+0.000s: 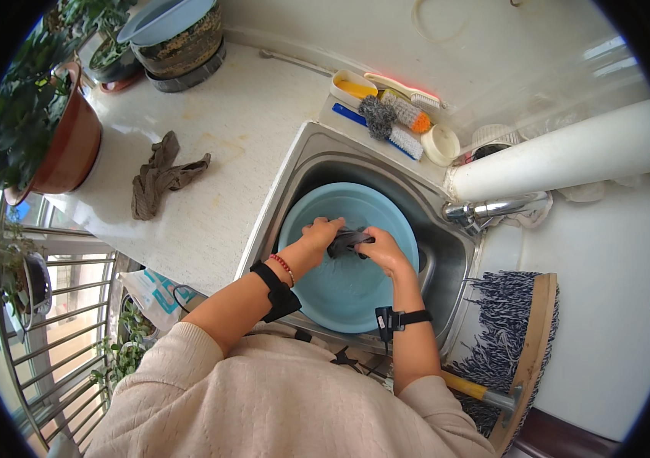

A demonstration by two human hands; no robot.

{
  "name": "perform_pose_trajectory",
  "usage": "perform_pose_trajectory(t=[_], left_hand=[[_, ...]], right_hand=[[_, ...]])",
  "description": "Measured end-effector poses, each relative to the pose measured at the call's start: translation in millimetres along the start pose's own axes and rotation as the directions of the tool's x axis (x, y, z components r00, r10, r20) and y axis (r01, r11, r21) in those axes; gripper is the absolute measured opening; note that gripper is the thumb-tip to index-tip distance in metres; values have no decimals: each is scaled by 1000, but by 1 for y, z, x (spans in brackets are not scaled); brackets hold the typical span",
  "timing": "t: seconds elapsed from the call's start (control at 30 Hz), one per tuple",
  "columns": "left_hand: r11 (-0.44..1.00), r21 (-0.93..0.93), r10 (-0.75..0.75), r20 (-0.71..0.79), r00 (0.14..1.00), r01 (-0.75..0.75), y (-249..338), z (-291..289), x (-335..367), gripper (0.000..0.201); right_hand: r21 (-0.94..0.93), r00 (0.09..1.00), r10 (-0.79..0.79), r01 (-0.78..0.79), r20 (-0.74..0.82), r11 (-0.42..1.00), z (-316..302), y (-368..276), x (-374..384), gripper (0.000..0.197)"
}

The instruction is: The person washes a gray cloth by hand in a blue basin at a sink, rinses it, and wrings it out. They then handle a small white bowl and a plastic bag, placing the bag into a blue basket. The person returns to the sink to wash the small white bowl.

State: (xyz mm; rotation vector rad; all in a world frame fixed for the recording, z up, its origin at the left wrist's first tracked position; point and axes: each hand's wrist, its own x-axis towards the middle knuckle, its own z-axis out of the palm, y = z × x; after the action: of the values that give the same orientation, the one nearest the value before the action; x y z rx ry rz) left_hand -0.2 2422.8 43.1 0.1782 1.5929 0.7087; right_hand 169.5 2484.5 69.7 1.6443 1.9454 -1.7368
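Observation:
Over the light blue basin (346, 301), which stands in a metal sink (433, 286), I hold a dark grey piece of cloth (349, 243) bunched between both hands. My left hand (319, 238) grips its left end with curled fingers. At the other end, my right hand (382, 250) pinches it between thumb and fingers. Water shows in the basin below the cloth. The exact kind of the cloth is hidden by its folds. A crumpled grey-brown cloth (161, 177) lies on the counter to the left.
Brushes and scrubbers (395, 118) crowd the sink's far edge beside a white pipe (562, 149). A chrome faucet (493, 210) juts in from the right. Potted plants (65, 141) stand at the far left. A mop head (504, 336) rests right of the sink.

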Motion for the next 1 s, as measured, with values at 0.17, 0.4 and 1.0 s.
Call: perform_pose_trajectory(t=[0.17,0.4,1.0], left_hand=[[879,-370,-109,457,883,300,-7,17,15,61],[902,-406,44,419,907,144,-6,28,-13,56],[950,-267,220,200,955,-163,9,26,-40,51]], right_hand=[[334,966,-246,260,-83,906,9,-44,-78,25],[57,820,-444,495,-361,867,56,-33,-77,29],[-153,809,-310,270,-499,951,-8,3,-31,50]])
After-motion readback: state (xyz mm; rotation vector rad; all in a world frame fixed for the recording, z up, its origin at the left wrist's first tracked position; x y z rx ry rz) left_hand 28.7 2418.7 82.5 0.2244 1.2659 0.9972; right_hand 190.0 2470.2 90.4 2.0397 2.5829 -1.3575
